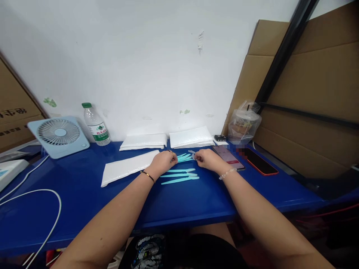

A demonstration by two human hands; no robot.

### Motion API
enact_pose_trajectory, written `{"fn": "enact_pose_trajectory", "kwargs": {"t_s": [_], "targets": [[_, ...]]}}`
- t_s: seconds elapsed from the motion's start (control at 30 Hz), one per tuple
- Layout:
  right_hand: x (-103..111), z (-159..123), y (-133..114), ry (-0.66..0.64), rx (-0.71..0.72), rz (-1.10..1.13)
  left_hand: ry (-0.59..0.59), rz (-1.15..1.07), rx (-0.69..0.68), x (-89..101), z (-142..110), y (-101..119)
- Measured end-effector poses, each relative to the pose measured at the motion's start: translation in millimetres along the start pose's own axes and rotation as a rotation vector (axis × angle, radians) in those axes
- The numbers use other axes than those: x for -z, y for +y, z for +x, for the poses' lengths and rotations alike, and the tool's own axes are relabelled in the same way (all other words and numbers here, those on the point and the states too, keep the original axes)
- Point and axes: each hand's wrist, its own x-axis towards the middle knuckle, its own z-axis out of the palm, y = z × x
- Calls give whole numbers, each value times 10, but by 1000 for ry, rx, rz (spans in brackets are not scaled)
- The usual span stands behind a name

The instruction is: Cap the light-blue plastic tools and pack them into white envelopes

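Observation:
Several turquoise eyebrow razors point(184, 157) lie bunched between my two hands over the blue table point(190, 203). My left hand point(165, 161) is closed, its fingertips pinching the left ends of the bunch. At the other end my right hand point(206, 160) is also closed, thumb and fingers together at the razors' translucent tips. Exactly how many it grips is hidden. Just nearer to me, three more razors point(181, 181) are laid side by side, heads pointing right. A white padded mailer point(127, 168) lies flat beside my left hand.
Two stacks of white mailers, a left stack point(143, 141) and a right stack point(192, 137), rest against the wall. A fan point(59, 136), a water bottle point(97, 125) and a white cable point(60, 209) are on the left. Two phones, one lit point(228, 157) and one dark point(260, 162), and a bagged cup point(244, 123) are on the right.

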Motion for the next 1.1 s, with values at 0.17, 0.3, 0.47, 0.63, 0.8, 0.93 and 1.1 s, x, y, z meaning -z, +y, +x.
{"fn": "enact_pose_trajectory", "kwargs": {"t_s": [0.17, 0.3, 0.47, 0.63, 0.8, 0.93, 1.1], "targets": [[-9, -25, 11, 31, -33, 200, 34, 50, 33, -13, -14, 23], [70, -56, 19, 120, -83, 406, 15, -76, 47, 7, -16, -16], [103, -63, -15, 106, -86, 528, -26, -236, 71, 17, -2, -54], [70, -59, -23, 92, -86, 523, -25, -299, 84, 5, 5, -46], [71, -57, -60, 91, -79, 521, -7, -336, 83, -9, 10, -39], [80, -62, -133, 21, -72, 601, -32, -380, 19, 36, -14, 32], [108, -74, -95, -38, -5, 562, -158, -353, -24, 125, -59, 116]]}}
